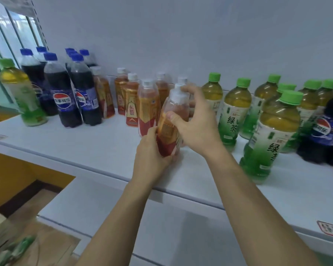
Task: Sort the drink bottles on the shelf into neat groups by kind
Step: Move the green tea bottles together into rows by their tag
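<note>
On the white shelf (96,143), both my hands hold one white-capped red and gold energy drink bottle (173,110), tilted to the right. My left hand (152,150) grips its lower half. My right hand (194,120) wraps its upper half from the right. Several bottles of the same kind (132,100) stand behind it. To the left stand several blue-capped cola bottles (60,87) and one green tea bottle (19,93). Several green tea bottles (273,131) stand at the right, with one cola bottle (323,131) among them.
A wall rises right behind the shelf. A window frame (6,35) is at the far left. Below the shelf's front edge lies a lower white surface (161,227) and a wooden floor with a box at the bottom left. A red sticker (331,229) sits at the lower right.
</note>
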